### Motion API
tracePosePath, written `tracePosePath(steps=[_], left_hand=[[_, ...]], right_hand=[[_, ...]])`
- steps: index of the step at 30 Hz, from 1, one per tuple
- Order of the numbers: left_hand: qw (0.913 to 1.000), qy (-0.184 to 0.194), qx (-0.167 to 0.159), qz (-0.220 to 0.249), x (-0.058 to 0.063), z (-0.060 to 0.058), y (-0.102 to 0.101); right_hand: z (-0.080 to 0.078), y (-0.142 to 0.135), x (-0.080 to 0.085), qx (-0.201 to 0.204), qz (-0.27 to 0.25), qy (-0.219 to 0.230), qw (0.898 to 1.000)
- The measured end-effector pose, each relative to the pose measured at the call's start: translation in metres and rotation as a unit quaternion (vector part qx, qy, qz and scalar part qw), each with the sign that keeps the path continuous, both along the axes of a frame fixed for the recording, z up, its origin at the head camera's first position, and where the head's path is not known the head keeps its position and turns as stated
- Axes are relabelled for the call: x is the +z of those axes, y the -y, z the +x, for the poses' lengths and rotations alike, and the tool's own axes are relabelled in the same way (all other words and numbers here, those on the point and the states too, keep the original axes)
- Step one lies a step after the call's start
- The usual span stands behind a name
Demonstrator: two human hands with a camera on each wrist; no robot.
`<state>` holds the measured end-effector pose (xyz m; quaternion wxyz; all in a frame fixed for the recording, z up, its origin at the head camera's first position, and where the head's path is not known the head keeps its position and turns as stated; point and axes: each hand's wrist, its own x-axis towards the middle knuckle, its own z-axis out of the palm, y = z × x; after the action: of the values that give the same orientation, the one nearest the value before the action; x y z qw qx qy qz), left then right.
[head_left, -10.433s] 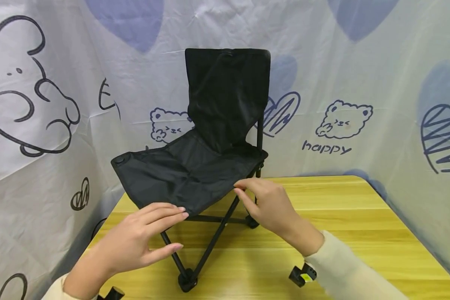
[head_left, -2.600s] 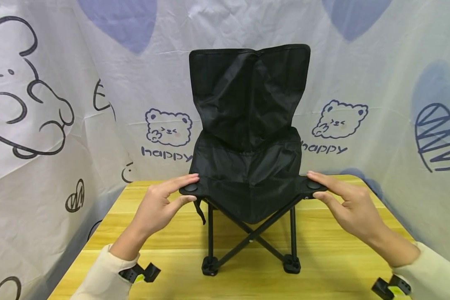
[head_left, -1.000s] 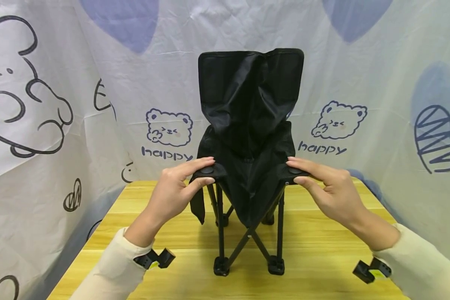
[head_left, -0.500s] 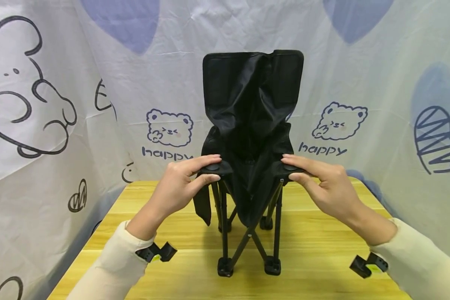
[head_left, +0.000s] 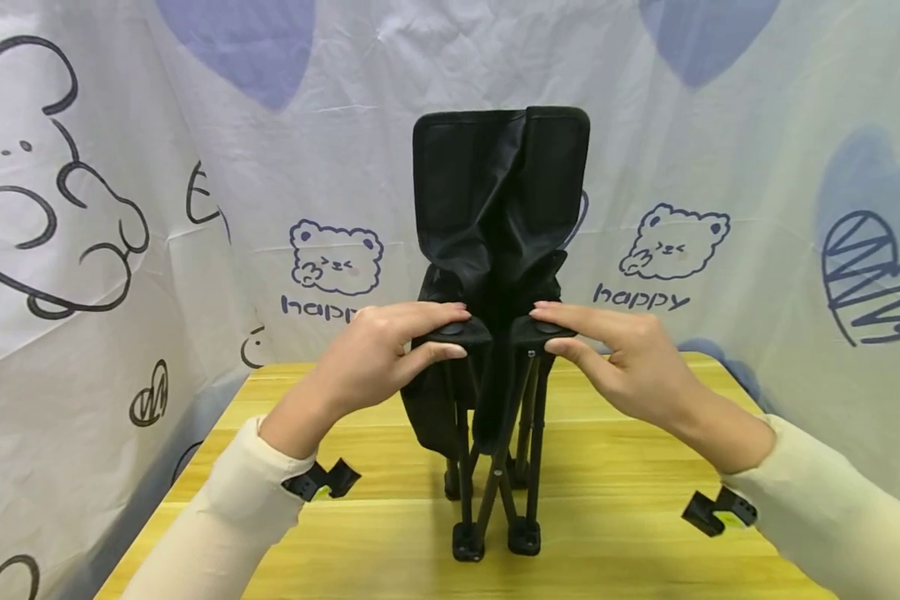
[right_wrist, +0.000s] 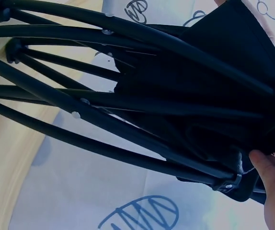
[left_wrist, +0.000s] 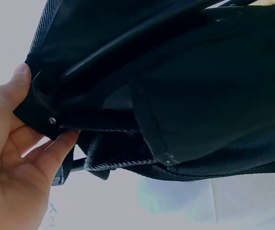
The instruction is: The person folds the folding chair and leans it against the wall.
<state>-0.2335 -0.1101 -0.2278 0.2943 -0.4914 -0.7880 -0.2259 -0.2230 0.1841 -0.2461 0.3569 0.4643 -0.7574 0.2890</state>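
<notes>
Fabric [head_left: 453,179], black and faintly glossy, forms the backrest and seat of a folding chair [head_left: 498,275] that stands upright on a yellow wood-grained surface [head_left: 607,483]. The backrest has rounded upper corners, a stitched border and a deep vertical crease off its middle, while the seat [head_left: 487,417] drops in a steep, narrow fold between its two front corners. Slim dark tubes make the legs [head_left: 536,450]; they cross at a small, shiny rivet [head_left: 498,472] and end in blocky black feet [head_left: 467,542]. From the left wrist, ribbed binding [left_wrist: 44,28] shows along the cloth's edge, and a soft pouch [head_left: 429,417] hangs at that side of the chair.

The chair lies between the two hands, directly in their grip. The left hand [head_left: 378,354] pinches the left front corner [head_left: 476,335], fingers flat along the top and thumb beneath. The right hand [head_left: 622,354] holds the right front corner [head_left: 521,335] the same way, and the two corners sit just beside each other. Both sleeves [head_left: 217,500] are plain cream cloth. Behind, a wrinkled white curtain [head_left: 360,167] carries blue hearts and line-drawn bears.
</notes>
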Motion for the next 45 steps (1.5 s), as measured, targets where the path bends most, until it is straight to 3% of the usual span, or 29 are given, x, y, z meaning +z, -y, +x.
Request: tracePosePath(steps=[16,31,39,45], left_hand=[[0.9993,-0.006,-0.037,-0.009,0.004,-0.007,-0.004],[0.9935,0.014,-0.112,-0.019,0.003,-0.021,-0.005],[0.9961,-0.005,-0.082,-0.033,0.003,-0.018,-0.003],[0.9973,-0.005,-0.048,-0.056,0.008,-0.011,0.001]], right_hand=[[-0.001,0.013,0.006,0.006,0.026,-0.023,0.999],[-0.007,0.018,0.01,0.035,0.044,-0.048,0.997],[-0.007,0.011,0.016,0.023,0.093,-0.034,0.995],[-0.004,0.012,0.017,0.012,0.104,-0.062,0.993]])
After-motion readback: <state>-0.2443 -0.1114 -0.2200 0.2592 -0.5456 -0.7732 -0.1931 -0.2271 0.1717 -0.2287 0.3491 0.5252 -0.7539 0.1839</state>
